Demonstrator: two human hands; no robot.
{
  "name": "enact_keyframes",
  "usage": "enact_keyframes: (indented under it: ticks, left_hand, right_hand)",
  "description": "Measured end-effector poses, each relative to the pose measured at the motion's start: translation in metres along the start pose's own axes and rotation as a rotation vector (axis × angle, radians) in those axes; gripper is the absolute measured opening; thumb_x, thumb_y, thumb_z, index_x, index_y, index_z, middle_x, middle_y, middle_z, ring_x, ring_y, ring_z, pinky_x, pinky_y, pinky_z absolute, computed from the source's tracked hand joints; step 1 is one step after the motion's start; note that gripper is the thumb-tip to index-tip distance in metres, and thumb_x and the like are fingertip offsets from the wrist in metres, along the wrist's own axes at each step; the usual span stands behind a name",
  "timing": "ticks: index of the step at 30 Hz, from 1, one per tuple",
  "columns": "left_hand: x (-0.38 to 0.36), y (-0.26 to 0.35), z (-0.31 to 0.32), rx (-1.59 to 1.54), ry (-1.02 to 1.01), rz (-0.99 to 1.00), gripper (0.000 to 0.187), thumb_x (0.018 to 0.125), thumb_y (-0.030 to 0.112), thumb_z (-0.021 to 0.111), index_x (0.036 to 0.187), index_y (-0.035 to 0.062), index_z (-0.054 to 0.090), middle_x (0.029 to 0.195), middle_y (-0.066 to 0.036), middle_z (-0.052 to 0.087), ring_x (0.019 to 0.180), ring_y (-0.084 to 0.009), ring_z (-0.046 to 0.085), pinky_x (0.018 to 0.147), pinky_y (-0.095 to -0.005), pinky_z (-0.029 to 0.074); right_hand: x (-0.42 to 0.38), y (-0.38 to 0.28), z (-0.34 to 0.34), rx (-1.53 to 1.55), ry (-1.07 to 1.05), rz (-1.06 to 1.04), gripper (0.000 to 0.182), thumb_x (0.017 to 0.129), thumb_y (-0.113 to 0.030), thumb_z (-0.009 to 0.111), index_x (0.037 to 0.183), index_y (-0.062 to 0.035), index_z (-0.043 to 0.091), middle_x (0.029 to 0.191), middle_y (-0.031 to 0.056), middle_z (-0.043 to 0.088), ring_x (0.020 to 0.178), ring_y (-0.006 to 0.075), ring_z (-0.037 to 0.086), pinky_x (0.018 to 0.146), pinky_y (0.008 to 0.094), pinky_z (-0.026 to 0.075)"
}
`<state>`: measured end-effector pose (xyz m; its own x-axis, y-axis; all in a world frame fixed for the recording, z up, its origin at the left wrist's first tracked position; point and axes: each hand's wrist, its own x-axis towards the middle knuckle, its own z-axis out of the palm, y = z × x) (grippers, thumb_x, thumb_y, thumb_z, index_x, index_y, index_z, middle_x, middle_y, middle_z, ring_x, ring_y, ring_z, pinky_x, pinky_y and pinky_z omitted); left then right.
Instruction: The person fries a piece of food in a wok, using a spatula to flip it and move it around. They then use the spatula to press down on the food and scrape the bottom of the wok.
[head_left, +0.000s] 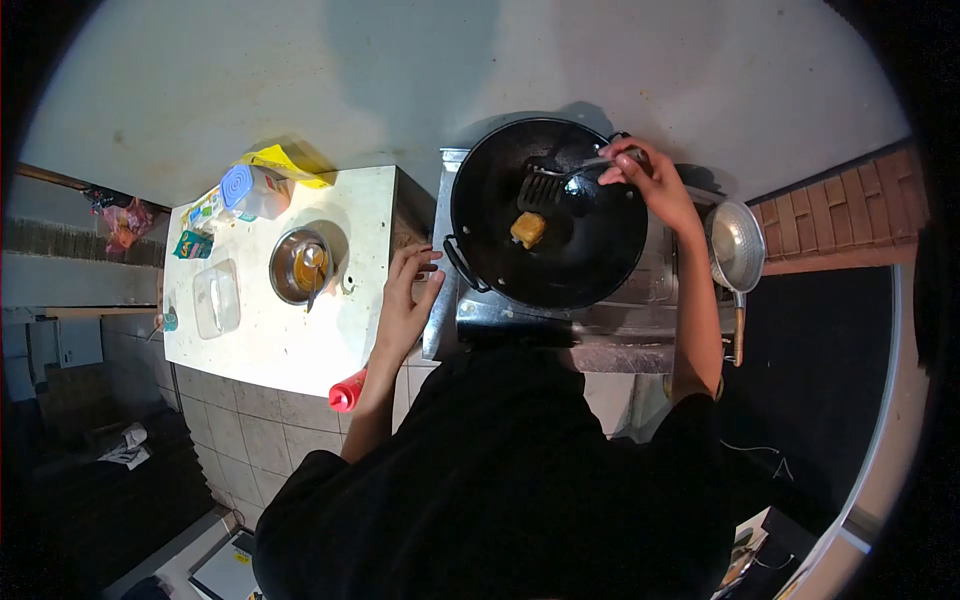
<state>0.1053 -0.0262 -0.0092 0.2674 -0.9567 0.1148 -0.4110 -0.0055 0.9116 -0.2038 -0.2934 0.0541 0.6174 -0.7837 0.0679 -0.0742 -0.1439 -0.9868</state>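
A black wok (590,262) sits on the stove in front of me. Inside it lies one golden-brown fried piece of food (528,230). My right hand (648,182), above the wok's right side, is closed around the handle of a slotted spatula (541,190). The spatula's dark slotted blade is just behind the fried piece, close over the wok's surface. Beside the wok's left handle (463,265), my left hand (408,292) is held with its fingers apart and nothing in them.
On the white table (250,345) at left stand a metal bowl (283,268) of orange-brown batter with a ladle, a clear plastic container (217,300) and a blue-lidded tub (255,192). A red bottle (346,392) is at its front edge. A metal saucepan (737,245) is right of the wok.
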Motion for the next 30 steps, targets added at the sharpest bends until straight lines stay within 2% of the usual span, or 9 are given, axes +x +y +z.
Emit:
enact_keyframes:
  ticks: [4, 7, 9, 12, 18, 22, 29, 30]
  left_hand:
    - [0.002, -0.002, -0.001, -0.016, -0.001, -0.019, 0.025, 0.100, 0.011, 0.062, 0.121, -0.0019, 0.065, 0.132, -0.016, 0.056, 0.114, -0.0261, 0.064, 0.098, -0.0346, 0.051]
    - [0.003, -0.003, -0.003, 0.027, -0.005, -0.019, 0.025, 0.100, 0.011, 0.062, 0.122, -0.0018, 0.065, 0.133, -0.016, 0.056, 0.114, -0.0261, 0.064, 0.098, -0.0346, 0.051]
    - [0.005, -0.003, -0.004, 0.016, 0.000, -0.034, 0.026, 0.100, 0.011, 0.062, 0.122, -0.0018, 0.065, 0.134, -0.016, 0.056, 0.114, -0.0260, 0.063, 0.098, -0.0345, 0.051]
    - [0.007, -0.004, -0.003, -0.003, 0.000, -0.044, 0.026, 0.100, 0.011, 0.063, 0.122, -0.0020, 0.065, 0.134, -0.015, 0.056, 0.114, -0.0256, 0.063, 0.097, -0.0343, 0.052]
    - [0.011, -0.010, -0.006, -0.030, 0.032, -0.035, 0.024, 0.098, 0.011, 0.065, 0.119, -0.0017, 0.065, 0.131, -0.015, 0.057, 0.109, -0.0250, 0.065, 0.095, -0.0349, 0.053]
    - [0.011, -0.012, -0.006, -0.028, 0.029, -0.046, 0.024, 0.098, 0.011, 0.066, 0.119, -0.0014, 0.065, 0.131, -0.016, 0.057, 0.109, -0.0251, 0.065, 0.095, -0.0350, 0.053]
    - [0.014, -0.012, -0.003, -0.031, 0.013, -0.027, 0.025, 0.099, 0.011, 0.065, 0.120, -0.0012, 0.065, 0.131, -0.016, 0.057, 0.109, -0.0255, 0.065, 0.094, -0.0352, 0.053]
    - [0.015, -0.012, -0.003, -0.033, 0.012, -0.031, 0.025, 0.099, 0.012, 0.065, 0.120, -0.0012, 0.065, 0.131, -0.016, 0.057, 0.108, -0.0257, 0.065, 0.095, -0.0353, 0.052]
  right_hand:
    - [0.043, 0.012, -0.004, -0.183, -0.082, -0.049, 0.031, 0.108, -0.029, 0.057, 0.110, -0.0002, 0.065, 0.098, 0.0056, 0.069, 0.082, 0.0135, 0.070, 0.080, 0.0307, 0.057]
    - [0.067, 0.013, 0.001, -0.093, -0.143, -0.017, 0.029, 0.108, -0.028, 0.056, 0.109, -0.0007, 0.065, 0.096, 0.0052, 0.068, 0.078, 0.0133, 0.068, 0.078, 0.0302, 0.057]
    - [0.081, 0.009, 0.003, -0.162, -0.189, -0.010, 0.028, 0.108, -0.027, 0.055, 0.107, -0.0009, 0.065, 0.095, 0.0053, 0.067, 0.076, 0.0131, 0.068, 0.076, 0.0296, 0.057]
    - [0.094, 0.008, 0.012, -0.154, -0.259, 0.030, 0.031, 0.108, -0.032, 0.055, 0.107, -0.0026, 0.065, 0.090, 0.0037, 0.069, 0.074, 0.0113, 0.068, 0.071, 0.0264, 0.051]
    - [0.104, 0.015, -0.013, -0.261, -0.387, 0.065, 0.031, 0.109, -0.032, 0.054, 0.109, -0.0027, 0.063, 0.097, 0.0048, 0.068, 0.072, 0.0120, 0.066, 0.072, 0.0268, 0.053]
    - [0.091, 0.021, -0.036, -0.111, -0.244, 0.078, 0.035, 0.108, -0.037, 0.056, 0.109, -0.0025, 0.064, 0.096, 0.0063, 0.067, 0.070, 0.0138, 0.066, 0.069, 0.0285, 0.054]
    - [0.057, 0.003, -0.045, -0.148, -0.191, 0.142, 0.036, 0.107, -0.036, 0.057, 0.112, -0.0007, 0.062, 0.097, 0.0064, 0.067, 0.072, 0.0145, 0.065, 0.073, 0.0290, 0.054]
    - [0.052, 0.003, -0.046, -0.119, -0.186, 0.120, 0.033, 0.108, -0.033, 0.056, 0.111, -0.0005, 0.061, 0.100, 0.0072, 0.067, 0.072, 0.0134, 0.064, 0.072, 0.0280, 0.054]
